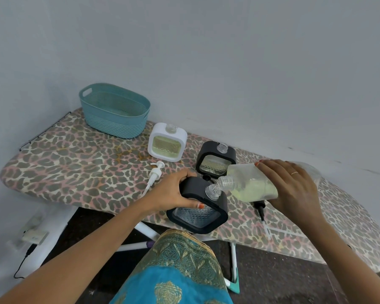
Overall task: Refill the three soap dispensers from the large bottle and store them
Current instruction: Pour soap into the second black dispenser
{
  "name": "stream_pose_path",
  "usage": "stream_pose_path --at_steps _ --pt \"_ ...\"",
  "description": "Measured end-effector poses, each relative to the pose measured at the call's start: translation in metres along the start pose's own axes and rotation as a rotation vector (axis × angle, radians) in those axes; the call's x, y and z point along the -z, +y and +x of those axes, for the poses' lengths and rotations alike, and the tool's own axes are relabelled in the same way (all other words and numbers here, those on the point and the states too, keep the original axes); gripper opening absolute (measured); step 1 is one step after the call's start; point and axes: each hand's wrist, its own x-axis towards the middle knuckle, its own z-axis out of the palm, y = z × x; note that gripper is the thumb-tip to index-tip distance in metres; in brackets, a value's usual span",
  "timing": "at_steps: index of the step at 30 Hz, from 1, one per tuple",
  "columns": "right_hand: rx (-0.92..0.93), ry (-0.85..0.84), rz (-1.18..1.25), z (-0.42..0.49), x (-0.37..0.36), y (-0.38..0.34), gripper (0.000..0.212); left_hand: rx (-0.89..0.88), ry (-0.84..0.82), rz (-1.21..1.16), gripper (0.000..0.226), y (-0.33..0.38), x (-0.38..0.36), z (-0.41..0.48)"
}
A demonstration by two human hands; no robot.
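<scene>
- A black dispenser (198, 205) is gripped by the left hand (176, 191) at the near edge of the ironing board (75, 167).
- The large bottle (248, 183) is held tilted by the right hand (292, 185) above the ironing board, mouth at the dispenser's neck.

A leopard-print ironing board (75, 163) stands above a power strip (34, 235).
</scene>
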Motion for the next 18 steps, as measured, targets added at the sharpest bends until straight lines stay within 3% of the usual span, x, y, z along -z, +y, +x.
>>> stream_pose_path --at_steps 18 --pt "-0.013 -0.003 -0.014 0.0018 0.0087 0.0083 0.064 0.002 0.018 -0.032 0.047 -0.0026 -0.0018 0.0001"
